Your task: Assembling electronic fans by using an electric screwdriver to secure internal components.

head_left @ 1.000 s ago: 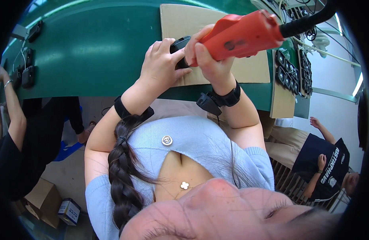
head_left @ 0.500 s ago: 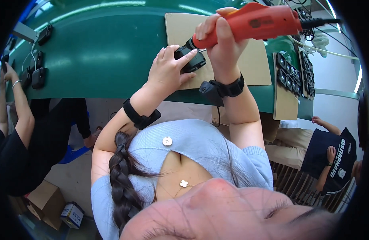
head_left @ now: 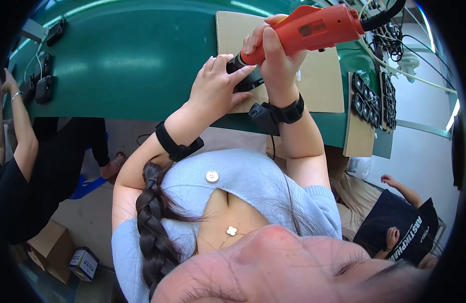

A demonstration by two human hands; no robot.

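Right-hand grip: fingers and thumb wrapped around the lower body of the red driver [head_left: 319,30], your right hand [head_left: 278,53] set just above its black nose [head_left: 236,64].
Left-hand grip: your left hand [head_left: 215,83] pinches the black device [head_left: 251,82], index finger stretched over its top, thumb on the side toward you.
Black device: there it sits, on the cardboard sheet [head_left: 319,88], inside that sheet's left edge and toward its near-left corner, by the tabletop's [head_left: 127,88] near edge; your fingers hide much of it.
Driver tip: nose right down at the device, but the bit is out of sight, so no telling whether it is seated.
Driver tilt: the red body leans away to the right; best, it seems, to line its length up with the hole beneath before pressing.
Pressure: push straight along the driver, firm and even; a sideways shove would likely make the bit slip.
Left fingertips: brace the casing flat against the cardboard, and hold that index finger clear of the nose.
Cord: the black cord [head_left: 387,16] leaves the driver's back end toward the tabletop's right side; give it slack so it doesn't tug your aim.
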